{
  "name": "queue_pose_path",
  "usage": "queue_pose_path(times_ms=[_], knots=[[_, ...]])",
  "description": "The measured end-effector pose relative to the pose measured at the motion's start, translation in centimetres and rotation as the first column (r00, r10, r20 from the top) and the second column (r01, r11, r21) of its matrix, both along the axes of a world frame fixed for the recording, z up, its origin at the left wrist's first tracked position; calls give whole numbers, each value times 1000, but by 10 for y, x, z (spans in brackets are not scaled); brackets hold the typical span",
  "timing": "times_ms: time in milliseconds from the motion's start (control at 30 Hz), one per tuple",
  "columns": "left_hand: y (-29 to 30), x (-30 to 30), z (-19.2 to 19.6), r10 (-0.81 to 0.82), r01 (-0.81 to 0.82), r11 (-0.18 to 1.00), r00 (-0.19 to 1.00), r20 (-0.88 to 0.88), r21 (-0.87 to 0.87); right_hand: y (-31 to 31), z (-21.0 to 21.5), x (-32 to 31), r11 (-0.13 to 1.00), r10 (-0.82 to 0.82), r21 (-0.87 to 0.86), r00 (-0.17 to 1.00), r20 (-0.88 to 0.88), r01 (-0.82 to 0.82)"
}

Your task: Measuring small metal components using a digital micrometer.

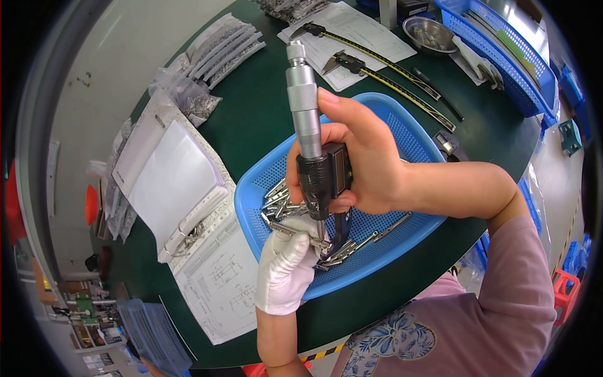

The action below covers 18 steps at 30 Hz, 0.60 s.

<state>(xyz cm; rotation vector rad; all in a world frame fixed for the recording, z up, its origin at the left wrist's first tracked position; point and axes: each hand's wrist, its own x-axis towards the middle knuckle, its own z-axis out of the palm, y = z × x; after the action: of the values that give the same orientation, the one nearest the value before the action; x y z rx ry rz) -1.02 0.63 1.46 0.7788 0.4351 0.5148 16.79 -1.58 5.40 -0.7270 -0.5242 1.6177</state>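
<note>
Knurled metal micrometer (304, 103) sits in bare right fingers (359, 116) above perforated basket (402, 122).

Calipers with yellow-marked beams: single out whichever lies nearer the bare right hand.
The lower digital caliper, closer to the blue basket; the upper digital caliper lies beyond it, farther from the right hand.

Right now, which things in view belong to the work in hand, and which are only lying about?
In use:
micrometer, in the bare right hand
metal piece, in the gloved left hand
blue basket of metal rods, below

Apparently lying about:
two yellow-striped calipers
metal bowl
loose white glove
open binder, perhaps consulted
</note>
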Motion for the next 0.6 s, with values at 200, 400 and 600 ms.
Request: queue_pose_path(times_ms=[200,400,600], knots=[[0,1,1,13,-13,1000,1000,-27,11,0,-5,-2,996,-23,83,985,172,8],[1,3,-2,58,-58,993,998,-3,-106,0,-4,-1,1000,26,15,998,-61,-25],[4,5,1,113,-90,936,993,48,-340,1,-7,-2,1000,19,18,1000,-1,-19]])
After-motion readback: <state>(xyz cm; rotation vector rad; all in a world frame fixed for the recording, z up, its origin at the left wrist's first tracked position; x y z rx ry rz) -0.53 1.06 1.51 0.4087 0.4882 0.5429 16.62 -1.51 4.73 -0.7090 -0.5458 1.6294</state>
